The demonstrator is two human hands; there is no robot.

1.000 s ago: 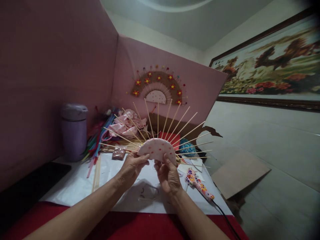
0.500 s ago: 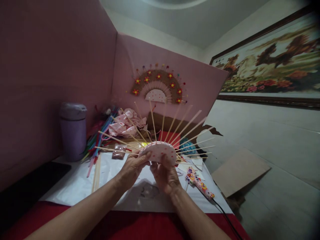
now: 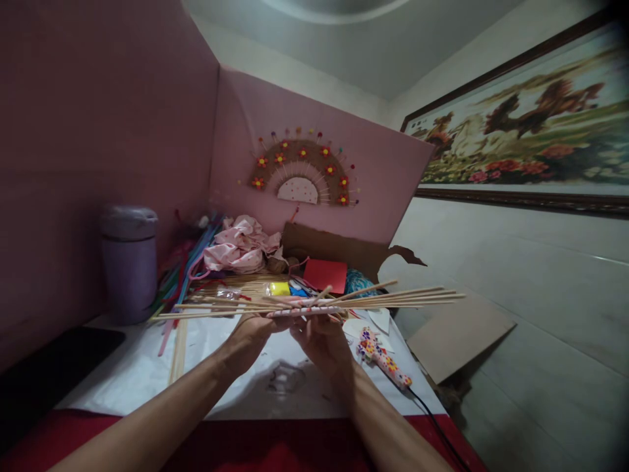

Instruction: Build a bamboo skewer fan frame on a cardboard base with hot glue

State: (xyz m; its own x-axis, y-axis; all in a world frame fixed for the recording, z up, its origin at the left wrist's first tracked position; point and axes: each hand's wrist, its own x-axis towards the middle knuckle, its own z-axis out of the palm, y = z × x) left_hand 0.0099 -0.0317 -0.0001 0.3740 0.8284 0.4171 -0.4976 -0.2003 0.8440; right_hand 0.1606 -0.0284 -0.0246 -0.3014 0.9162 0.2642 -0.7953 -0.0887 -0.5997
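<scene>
Both my hands hold a half-made fan of wooden skewers (image 3: 393, 298) fixed to a spotted pink half-disc (image 3: 307, 311). It lies flat and edge-on to me, above the white sheet (image 3: 128, 373). My left hand (image 3: 248, 334) grips the disc's left side. From below, my right hand (image 3: 319, 337) pinches its right side. A finished fan with red flowers (image 3: 301, 172) hangs on the pink board behind.
A purple lidded cup (image 3: 128, 262) stands at the left. Coloured strips (image 3: 179, 278), pink cloth (image 3: 240, 248), loose skewers (image 3: 179, 337), a red card (image 3: 325, 274) and a cardboard box (image 3: 339, 249) lie behind. A patterned glue gun (image 3: 382, 359) with a cord lies to the right. A dark phone (image 3: 49, 357) lies left.
The fan stood upright facing me; both hands have tipped it away until it lies flat and edge-on. The view has shifted slightly right.
</scene>
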